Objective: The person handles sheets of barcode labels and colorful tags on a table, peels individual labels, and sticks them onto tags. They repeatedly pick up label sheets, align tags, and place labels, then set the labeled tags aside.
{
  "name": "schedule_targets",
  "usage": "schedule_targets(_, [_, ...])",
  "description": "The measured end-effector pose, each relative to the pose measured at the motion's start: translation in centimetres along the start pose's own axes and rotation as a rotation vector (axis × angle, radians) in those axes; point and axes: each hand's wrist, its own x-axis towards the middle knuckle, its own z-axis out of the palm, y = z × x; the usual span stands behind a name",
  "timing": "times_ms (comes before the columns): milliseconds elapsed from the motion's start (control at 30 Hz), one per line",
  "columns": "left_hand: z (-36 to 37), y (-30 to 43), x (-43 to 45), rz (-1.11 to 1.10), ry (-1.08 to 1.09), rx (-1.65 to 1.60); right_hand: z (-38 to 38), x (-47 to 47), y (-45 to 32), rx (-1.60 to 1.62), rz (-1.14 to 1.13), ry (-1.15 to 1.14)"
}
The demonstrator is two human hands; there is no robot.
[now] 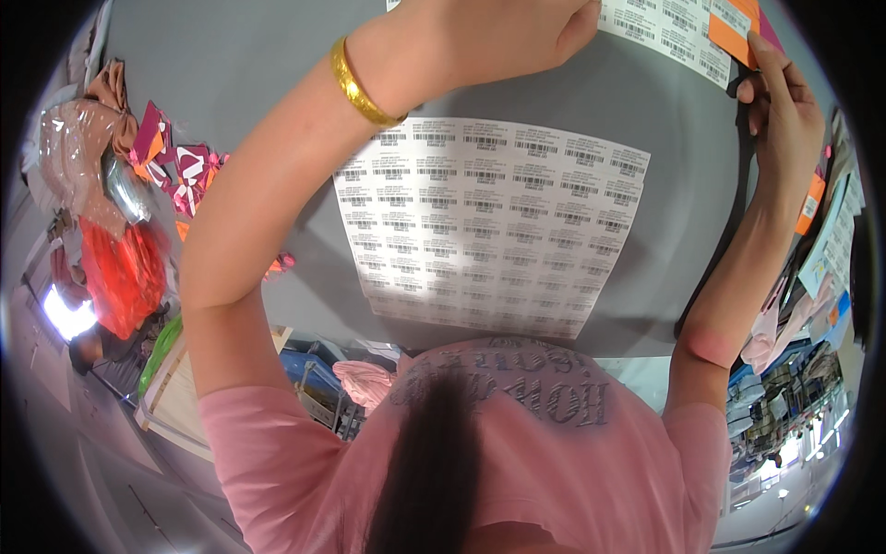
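Observation:
My left hand (498, 34) reaches across the top of the view, with a gold bangle on its wrist. Its fingertips are cut off or hidden, so what they hold cannot be told. Under and beside it lies a far sheet of barcode labels (664, 38). The fingertips of my right hand (789, 104) are on the edge of an orange tag (735, 34) bearing a white label. This tag overlaps the right end of that sheet, with a magenta piece showing behind it. Closer to my body, overlapping label sheets (498, 221) lie flat on the grey table (644, 284).
Magenta and orange tags (187, 173) lie in a pile at the left. Beyond them are clear plastic packaging with brown fabric (79, 145) and a red plastic bag (124, 277). Another orange tag (810, 204) and more label sheets (834, 228) sit at the far right.

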Motion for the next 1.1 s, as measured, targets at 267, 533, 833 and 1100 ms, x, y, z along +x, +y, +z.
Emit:
schedule_targets(267, [0.3,0.0,-0.5,-0.014,-0.034,0.028,-1.0,0.9,1.3,-0.005,0.017,-0.086])
schedule_targets(533, [0.7,-0.1,-0.5,0.031,0.03,0.031,-1.2,1.1,1.3,0.006,0.001,-0.122])
schedule_targets(833, [0.6,0.1,-0.5,0.009,0.017,0.015,-1.0,0.6,1.0,-0.021,-0.001,-0.089])
schedule_targets(1100, [0.0,0.6,-0.2,-0.094,-0.107,0.014,-1.0,0.4,0.9,-0.01,-0.008,-0.106])
